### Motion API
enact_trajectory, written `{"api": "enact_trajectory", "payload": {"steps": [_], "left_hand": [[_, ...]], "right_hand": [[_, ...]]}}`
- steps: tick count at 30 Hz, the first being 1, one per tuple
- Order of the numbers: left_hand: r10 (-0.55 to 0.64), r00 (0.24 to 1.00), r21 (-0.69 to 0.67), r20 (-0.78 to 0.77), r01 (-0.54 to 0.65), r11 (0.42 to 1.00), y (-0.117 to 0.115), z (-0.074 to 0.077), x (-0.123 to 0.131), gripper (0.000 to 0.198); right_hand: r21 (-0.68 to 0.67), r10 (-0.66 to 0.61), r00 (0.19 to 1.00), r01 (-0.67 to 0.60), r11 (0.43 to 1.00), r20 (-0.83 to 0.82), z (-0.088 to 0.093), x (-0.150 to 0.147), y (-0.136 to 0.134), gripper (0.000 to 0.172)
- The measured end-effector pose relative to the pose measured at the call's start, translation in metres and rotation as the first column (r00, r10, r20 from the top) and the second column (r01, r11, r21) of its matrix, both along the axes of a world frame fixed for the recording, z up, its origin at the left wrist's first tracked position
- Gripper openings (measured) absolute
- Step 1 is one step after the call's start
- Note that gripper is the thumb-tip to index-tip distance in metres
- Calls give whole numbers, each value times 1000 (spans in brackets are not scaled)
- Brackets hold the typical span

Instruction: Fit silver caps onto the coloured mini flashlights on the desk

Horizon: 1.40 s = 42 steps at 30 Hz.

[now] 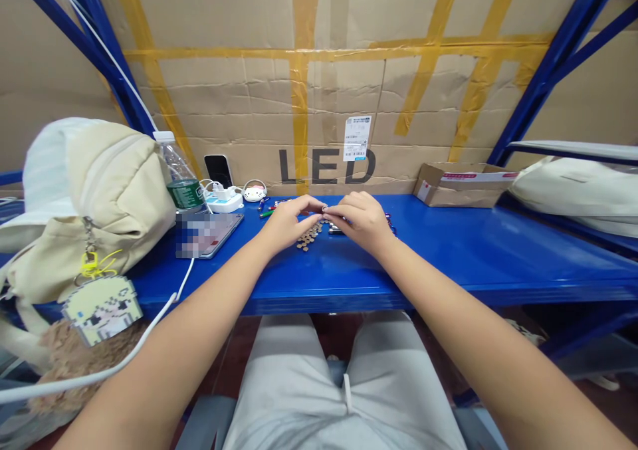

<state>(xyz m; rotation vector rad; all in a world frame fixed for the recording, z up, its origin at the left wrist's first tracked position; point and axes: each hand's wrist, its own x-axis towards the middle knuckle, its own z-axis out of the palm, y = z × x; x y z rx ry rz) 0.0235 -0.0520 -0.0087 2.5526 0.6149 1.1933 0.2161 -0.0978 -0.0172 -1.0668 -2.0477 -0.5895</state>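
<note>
My left hand (pixel 290 222) and my right hand (pixel 359 219) meet fingertip to fingertip just above the blue shelf. Thumbs and fingers of both are pinched together around a small pale, shiny piece (pixel 324 208), mostly covered by the fingers, so its kind cannot be told. Below the hands lies a loose pile of small brownish flat pieces (pixel 308 237). A few dark and silvery slim pieces (pixel 335 229) show under my right hand. Behind my left hand are several coloured pens or pen parts (pixel 268 213), partly hidden.
A cream backpack (pixel 100 191), a water bottle (pixel 183 184), a tablet (pixel 219 237), a power strip (pixel 225 201) and a phone (pixel 218 169) stand left. An open cardboard box (pixel 456 187) and a pale bag (pixel 573 187) are right. Taped cardboard (pixel 224 104) closes off the back.
</note>
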Motion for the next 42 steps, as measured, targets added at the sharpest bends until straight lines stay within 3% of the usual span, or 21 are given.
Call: {"api": "enact_trajectory", "payload": {"steps": [5, 12, 16, 20, 27, 30, 35, 42], "left_hand": [[-5, 1000, 93, -16, 6, 996, 2, 2, -3, 20], [17, 999, 133, -48, -10, 991, 4, 1, -3, 21], [142, 985, 150, -103, -125, 981, 15, 0, -7, 21], [247, 895, 316, -372, -128, 940, 26, -1, -14, 26], [404, 757, 458, -513, -156, 875, 22, -7, -6, 25], [417, 780, 408, -466, -229, 884, 21, -4, -7, 28], [425, 849, 192, -313, -382, 904, 25, 1, -12, 28], [327, 907, 213, -267, -276, 937, 32, -3, -10, 30]], "right_hand": [[61, 5, 999, -3, 998, -44, -2, 0, -3, 27], [11, 0, 998, 0, 1000, -60, -2, -3, -5, 20], [-21, 3, 992, -6, 1000, -126, -1, -3, -3, 19], [-115, -28, 985, 9, 993, -168, -2, 1, 1, 20], [-292, -42, 999, 38, 956, -6, -7, 5, 8, 13], [-319, -34, 999, 42, 947, 33, -7, 2, 6, 14], [-383, -39, 984, 104, 918, 172, -10, -6, 6, 19], [-382, -80, 954, 192, 904, 290, -18, -13, 17, 20]]}}
